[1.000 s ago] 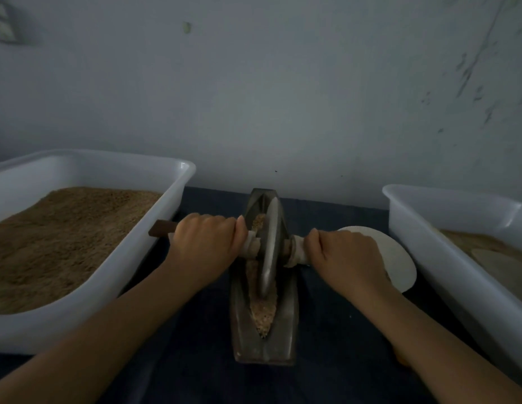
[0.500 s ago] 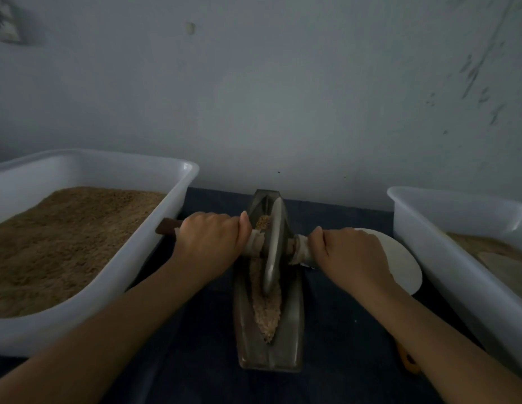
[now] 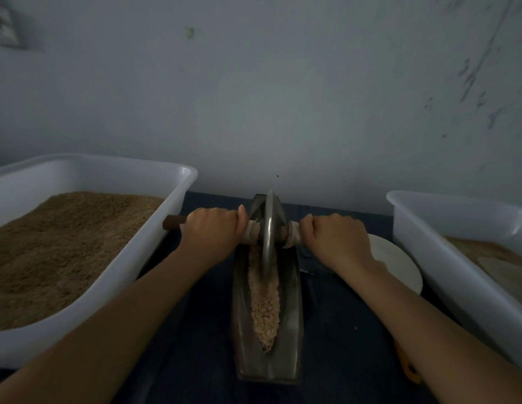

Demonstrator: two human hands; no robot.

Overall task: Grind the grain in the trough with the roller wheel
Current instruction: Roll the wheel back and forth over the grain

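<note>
Both fists wrapped tight round the axle handle, left hand (image 3: 211, 230) and right hand (image 3: 337, 239) either side of the roller wheel (image 3: 268, 231), sitting upright toward the far end of the trough (image 3: 294, 330), grain (image 3: 265, 304) heaped along the near groove, white tubs flanking.

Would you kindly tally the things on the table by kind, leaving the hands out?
White tubs: 2 (left, right)
Troughs: 1
Roller wheels: 1
White discs: 1
Yellow thing at the right edge, mostly hidden: 1
Total: 6
</note>
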